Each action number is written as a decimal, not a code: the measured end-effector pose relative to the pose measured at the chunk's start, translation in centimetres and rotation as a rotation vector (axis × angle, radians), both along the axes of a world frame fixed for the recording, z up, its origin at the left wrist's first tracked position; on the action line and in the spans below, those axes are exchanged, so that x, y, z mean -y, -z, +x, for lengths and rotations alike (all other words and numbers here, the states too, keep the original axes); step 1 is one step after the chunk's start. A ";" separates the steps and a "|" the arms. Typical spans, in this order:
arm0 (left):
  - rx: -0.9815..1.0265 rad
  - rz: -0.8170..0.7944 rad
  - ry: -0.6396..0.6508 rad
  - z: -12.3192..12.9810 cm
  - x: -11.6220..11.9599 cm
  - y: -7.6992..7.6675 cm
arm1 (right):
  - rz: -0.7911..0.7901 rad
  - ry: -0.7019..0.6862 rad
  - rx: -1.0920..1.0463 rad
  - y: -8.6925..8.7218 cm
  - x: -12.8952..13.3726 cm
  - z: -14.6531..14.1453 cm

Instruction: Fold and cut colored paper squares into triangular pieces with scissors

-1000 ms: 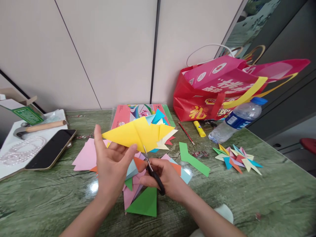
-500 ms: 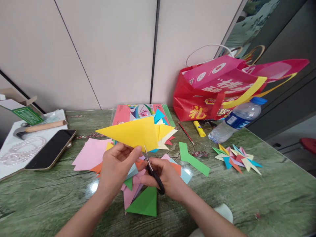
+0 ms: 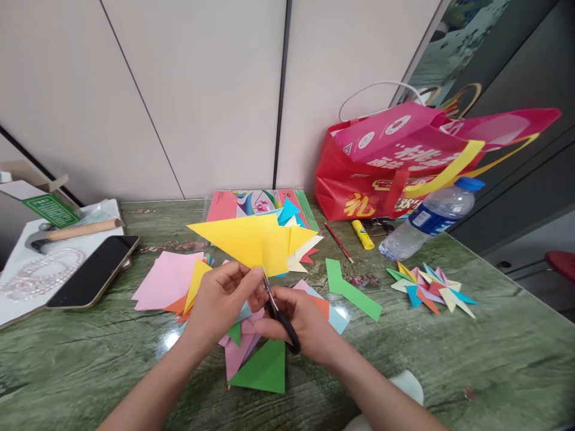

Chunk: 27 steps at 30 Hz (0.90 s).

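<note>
Yellow paper (image 3: pixel 247 240) with a long pointed left end is pinched at its lower edge by my left hand (image 3: pixel 224 299). Black-handled scissors (image 3: pixel 283 326) are in my right hand (image 3: pixel 302 320), fingers wrapped round the handles. The blade tips lie at the paper's lower edge, close to my left thumb; how far they are apart is hard to make out. Below my hands lies a green paper triangle (image 3: pixel 263 370) beside pink folded pieces (image 3: pixel 236 357). A stack of pink sheets (image 3: pixel 168 280) is left of my left hand.
Behind the yellow paper lies a pink-covered paper pack (image 3: pixel 224 203). To the right are a green strip (image 3: pixel 354 298), a red pencil (image 3: pixel 339 242), a glue stick (image 3: pixel 363 234), a bottle (image 3: pixel 431 218), a red bag (image 3: pixel 332 179) and a folded-paper cluster (image 3: pixel 433 287). A phone (image 3: pixel 94 272) and hammer (image 3: pixel 83 230) lie left.
The yellow paper has shifted and turned slightly, its pointed left end moving right and its upper edge tilting. My left fingers have shifted slightly right; the scissors stay almost in place.
</note>
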<state>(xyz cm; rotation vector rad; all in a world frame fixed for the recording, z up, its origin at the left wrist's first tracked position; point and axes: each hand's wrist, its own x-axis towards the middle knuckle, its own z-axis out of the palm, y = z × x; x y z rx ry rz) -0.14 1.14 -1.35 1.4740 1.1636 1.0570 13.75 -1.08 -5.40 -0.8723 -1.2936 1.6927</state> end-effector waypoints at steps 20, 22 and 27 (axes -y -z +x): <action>-0.114 0.102 -0.048 -0.1 -0.4 1.3 | -0.062 -0.052 -0.064 0.1 0.1 0.1; -0.108 0.092 -0.048 0.0 -0.3 1.3 | -0.050 -0.044 -0.058 0.2 0.2 0.1; -0.109 0.086 -0.049 0.0 -0.1 1.0 | -0.041 -0.029 -0.037 0.5 0.2 0.1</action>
